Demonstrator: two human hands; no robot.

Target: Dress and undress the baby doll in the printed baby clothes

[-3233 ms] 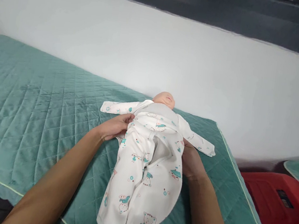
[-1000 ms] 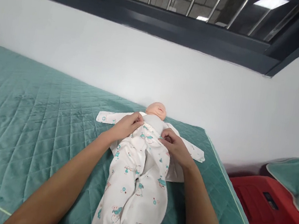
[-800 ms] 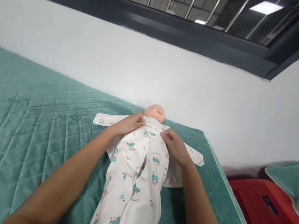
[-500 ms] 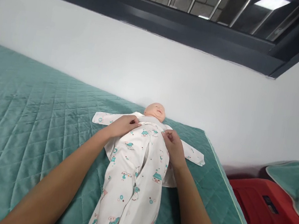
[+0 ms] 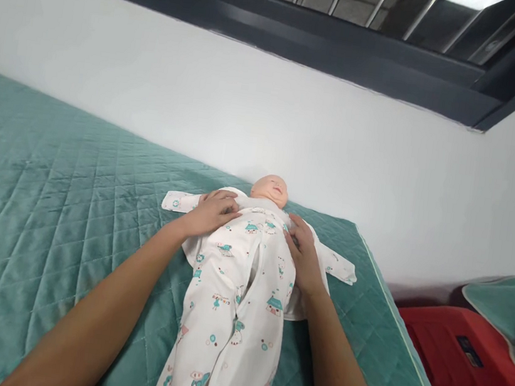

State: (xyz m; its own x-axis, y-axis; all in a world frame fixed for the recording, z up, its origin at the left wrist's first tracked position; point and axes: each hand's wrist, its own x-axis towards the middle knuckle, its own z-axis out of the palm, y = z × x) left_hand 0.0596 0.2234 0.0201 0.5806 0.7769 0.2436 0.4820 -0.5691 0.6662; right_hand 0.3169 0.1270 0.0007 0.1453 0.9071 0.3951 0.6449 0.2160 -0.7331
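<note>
A baby doll [image 5: 270, 188] lies on its back on the green quilted cover [image 5: 70, 206], head toward the wall. White printed baby trousers [image 5: 229, 297] are spread over its body, waistband near the chest. Under the doll is a white printed baby shirt [image 5: 341, 267], its sleeves stretched out to both sides. At the left end of the waistband rests my left hand [image 5: 212, 212], fingers apart over the shirt and thumb on the trousers. My right hand [image 5: 302, 249] lies at the other end, its fingers and thumb parted against the cloth. The doll's legs are hidden.
Behind the doll rises a white wall [image 5: 180, 94], with a dark-framed window [image 5: 283, 29] and metal bars above. To the right, past the cover's edge, are a red plastic seat [image 5: 450, 351] and a piece of green cloth [image 5: 508, 308].
Both hands have loosened from a pinch at the waistband, and their fingers have spread outward over the shirt at the doll's sides. The view has shifted slightly.
</note>
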